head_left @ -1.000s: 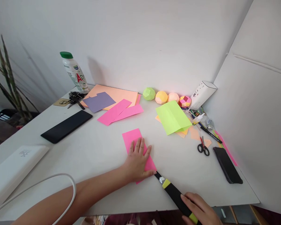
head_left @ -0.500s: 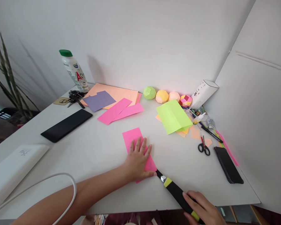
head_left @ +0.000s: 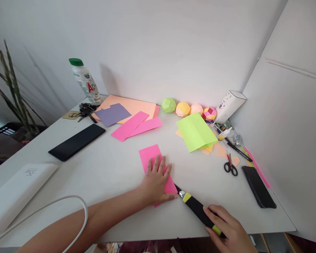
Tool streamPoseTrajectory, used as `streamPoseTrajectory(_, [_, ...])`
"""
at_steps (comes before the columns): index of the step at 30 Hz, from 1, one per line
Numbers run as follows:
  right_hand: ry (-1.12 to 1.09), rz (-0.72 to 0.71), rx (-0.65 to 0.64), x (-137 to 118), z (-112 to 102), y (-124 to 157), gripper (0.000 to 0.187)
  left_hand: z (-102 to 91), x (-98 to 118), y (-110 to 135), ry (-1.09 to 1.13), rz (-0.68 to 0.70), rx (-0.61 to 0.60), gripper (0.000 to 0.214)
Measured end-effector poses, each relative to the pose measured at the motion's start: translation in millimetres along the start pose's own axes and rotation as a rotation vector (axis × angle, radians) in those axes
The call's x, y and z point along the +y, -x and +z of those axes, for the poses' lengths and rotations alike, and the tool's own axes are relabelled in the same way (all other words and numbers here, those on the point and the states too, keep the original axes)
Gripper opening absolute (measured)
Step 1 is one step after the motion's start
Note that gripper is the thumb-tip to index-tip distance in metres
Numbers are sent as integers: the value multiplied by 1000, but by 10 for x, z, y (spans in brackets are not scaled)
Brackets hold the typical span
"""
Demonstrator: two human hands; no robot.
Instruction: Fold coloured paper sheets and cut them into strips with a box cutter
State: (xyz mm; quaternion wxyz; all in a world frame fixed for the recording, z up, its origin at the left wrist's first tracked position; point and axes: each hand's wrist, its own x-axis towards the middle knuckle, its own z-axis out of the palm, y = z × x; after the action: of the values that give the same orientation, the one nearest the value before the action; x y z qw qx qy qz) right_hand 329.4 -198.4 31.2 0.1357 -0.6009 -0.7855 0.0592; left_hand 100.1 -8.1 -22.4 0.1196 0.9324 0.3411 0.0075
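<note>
My left hand (head_left: 158,181) lies flat with fingers spread, pressing a folded pink sheet of paper (head_left: 149,152) onto the white table. My right hand (head_left: 228,225) grips the black and yellow-green handle of a knife (head_left: 197,209) near the table's front edge. The knife's dark blade meets the right edge of the pink sheet, close to my left thumb; most of the blade is hidden by the paper. Two cut pink strips (head_left: 131,125) lie farther back, partly overlapping.
Green paper (head_left: 196,131), scissors (head_left: 230,167), a phone (head_left: 258,186) and a glue bottle (head_left: 224,134) lie to the right. Paper balls (head_left: 183,109) line the wall. A black slab (head_left: 77,141), a white power bank (head_left: 21,196) with a cable, and a bottle (head_left: 87,84) are on the left.
The knife has shifted slightly up and left, its blade now at the sheet's right edge. My left hand stays on the paper; the whole view has moved a little.
</note>
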Motion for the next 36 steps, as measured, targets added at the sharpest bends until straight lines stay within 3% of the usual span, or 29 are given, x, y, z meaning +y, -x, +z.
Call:
streamPoseTrajectory(17, [-38, 58, -18, 23, 49, -193, 39, 23, 3, 5, -16, 10, 30, 109])
streamPoseTrajectory(24, [-52, 56, -15, 14, 45, -216, 40, -79, -134, -38, -53, 6, 51, 74])
streamPoseTrajectory(30, [-51, 51, -19, 23, 43, -202, 39, -131, -320, -132, -43, -68, -17, 110])
streamPoseTrajectory(36, [-44, 44, -10, 28, 74, -280, 39, -70, -342, -160, -41, -66, -40, 116])
